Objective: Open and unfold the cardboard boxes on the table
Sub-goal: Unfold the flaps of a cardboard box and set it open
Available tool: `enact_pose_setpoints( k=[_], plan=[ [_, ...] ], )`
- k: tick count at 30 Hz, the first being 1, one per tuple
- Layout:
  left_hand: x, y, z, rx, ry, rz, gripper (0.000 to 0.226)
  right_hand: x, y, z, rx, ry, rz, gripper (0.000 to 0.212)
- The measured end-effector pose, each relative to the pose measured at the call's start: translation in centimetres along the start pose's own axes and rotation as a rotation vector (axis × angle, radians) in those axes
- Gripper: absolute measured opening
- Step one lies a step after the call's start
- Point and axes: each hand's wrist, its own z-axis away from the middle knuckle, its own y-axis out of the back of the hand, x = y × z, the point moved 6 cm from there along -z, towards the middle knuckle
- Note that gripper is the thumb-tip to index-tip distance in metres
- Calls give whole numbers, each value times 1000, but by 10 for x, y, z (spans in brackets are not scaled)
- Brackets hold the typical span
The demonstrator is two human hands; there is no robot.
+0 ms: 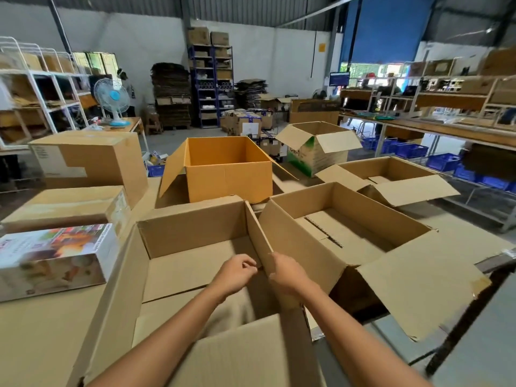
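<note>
A large open brown box (192, 236) lies right in front of me with its flaps spread. Its right side flap (258, 236) stands upright between this box and another open brown box (349, 230) to the right. My left hand (237, 270) is closed in a pinch at the near lower edge of that flap. My right hand (286, 273) grips the same flap edge from the right side. Behind them stands an open orange-lined box (226, 166).
Two more open boxes (388, 174) (315, 146) sit at the back right. Closed boxes (92, 160) (67, 205) and a printed white carton (55, 255) are stacked at left. The table edge (497, 261) runs on the right. Shelves, a fan and blue crates lie beyond.
</note>
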Motion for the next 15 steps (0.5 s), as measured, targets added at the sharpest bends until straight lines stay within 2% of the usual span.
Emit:
enact_pose_setpoints(
  k=[3, 7, 9, 11, 15],
  plan=[
    [-37, 62, 13, 194, -24, -481, 27, -8, -17, 15, 41, 37, 214, 38],
    [-90, 149, 45, 366, 182, -879, 35, -22, -19, 17, 98, 71, 338, 29],
    [-114, 181, 63, 404, 307, -908, 38, -29, -19, 14, 115, 78, 336, 30],
    [-137, 198, 79, 384, 414, -827, 45, -32, -21, 11, 148, 76, 306, 34],
    [-166, 198, 96, 263, 419, -722, 73, -33, -28, 5, 155, 25, 270, 61]
  ],
)
